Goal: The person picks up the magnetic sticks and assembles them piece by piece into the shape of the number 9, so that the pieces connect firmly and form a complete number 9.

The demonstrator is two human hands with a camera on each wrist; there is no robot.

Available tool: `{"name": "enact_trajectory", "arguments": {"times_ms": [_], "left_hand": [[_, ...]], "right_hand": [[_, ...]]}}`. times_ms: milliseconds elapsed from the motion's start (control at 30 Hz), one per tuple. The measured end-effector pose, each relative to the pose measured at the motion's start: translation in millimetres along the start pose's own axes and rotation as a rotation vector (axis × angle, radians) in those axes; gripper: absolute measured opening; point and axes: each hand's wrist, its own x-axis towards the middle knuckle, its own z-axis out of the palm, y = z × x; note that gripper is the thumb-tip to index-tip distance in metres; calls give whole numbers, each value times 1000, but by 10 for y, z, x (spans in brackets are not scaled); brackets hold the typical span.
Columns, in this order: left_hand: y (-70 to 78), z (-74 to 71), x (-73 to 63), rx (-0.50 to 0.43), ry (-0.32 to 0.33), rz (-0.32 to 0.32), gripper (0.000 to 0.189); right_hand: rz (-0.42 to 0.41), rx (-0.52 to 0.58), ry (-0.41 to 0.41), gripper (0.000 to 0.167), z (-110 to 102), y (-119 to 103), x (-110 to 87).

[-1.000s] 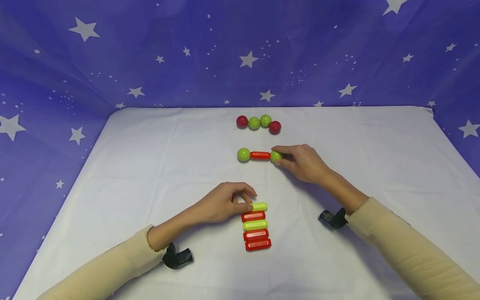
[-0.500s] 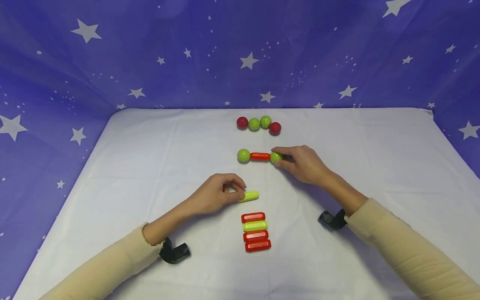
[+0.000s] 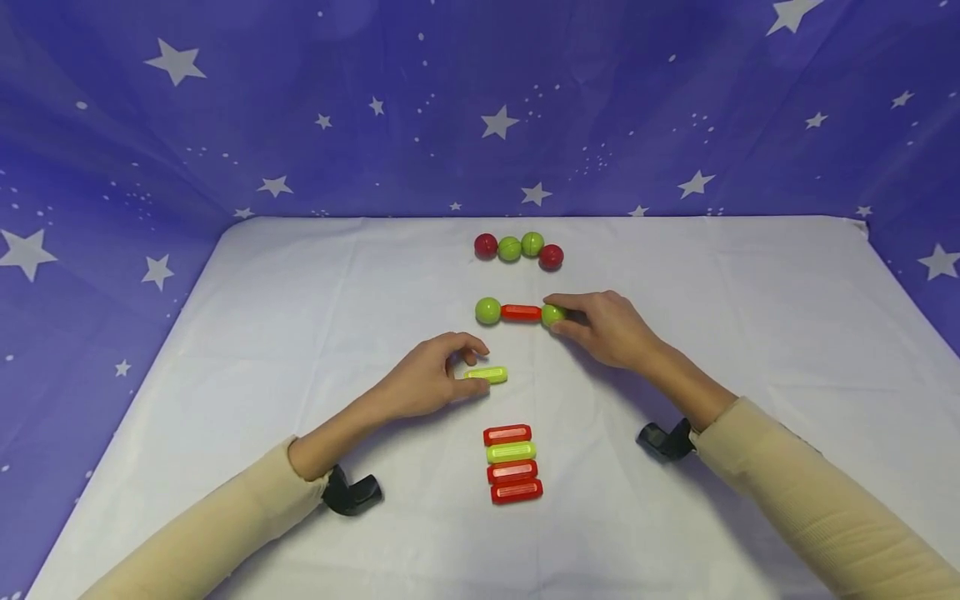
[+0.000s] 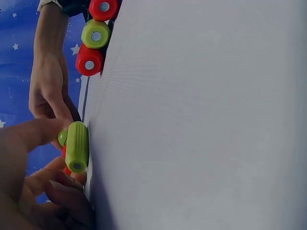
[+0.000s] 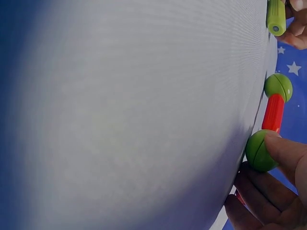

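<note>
My left hand (image 3: 423, 375) rests beside a yellow-green magnetic rod (image 3: 487, 375) lying on the white cloth, the thumb along its near side and the other fingers apart from it. Silvery discs show on the rod ends in the left wrist view. With thumb and fingers my right hand (image 3: 611, 329) pinches a green ball (image 5: 260, 151). That ball sits at the right end of a red magnetic rod (image 3: 521, 313), and a second green ball (image 3: 488, 311) sits at its left end. Part of the pinched ball is hidden by my fingers in the head view.
Nearer me lies a stack of several red and yellow-green rods (image 3: 512, 472), side by side. Two red and two green balls (image 3: 510, 248) form a row at the back. A purple star-patterned cloth (image 3: 420, 108) hangs behind the white table (image 3: 337, 275).
My left hand took the top yellow-green rod from the row, carried it up and slightly left, and has parted its fingers from it. My right hand has stayed on the green ball.
</note>
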Motion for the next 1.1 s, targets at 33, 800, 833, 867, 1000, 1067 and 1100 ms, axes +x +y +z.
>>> {"name": "enact_trajectory", "arguments": {"times_ms": [33, 800, 833, 867, 1000, 1067, 1100], "left_hand": [[0, 2, 6, 18, -10, 7, 34], [33, -2, 14, 193, -60, 21, 35], [33, -2, 16, 184, -56, 20, 35], [35, -3, 16, 173, -51, 19, 35], [33, -15, 12, 108, -31, 12, 35], [26, -22, 15, 65, -22, -1, 35], [22, -25, 19, 44, -17, -6, 35]], "right_hand": [[1, 0, 0, 44, -1, 0, 0], [-9, -8, -16, 43, -12, -7, 5], [-9, -9, -16, 43, -13, -5, 4], [-10, -8, -15, 43, -14, -4, 3], [-11, -8, -15, 43, -18, -3, 1], [-13, -9, -17, 43, -20, -6, 3], [-15, -9, -18, 43, -21, -9, 5]]}}
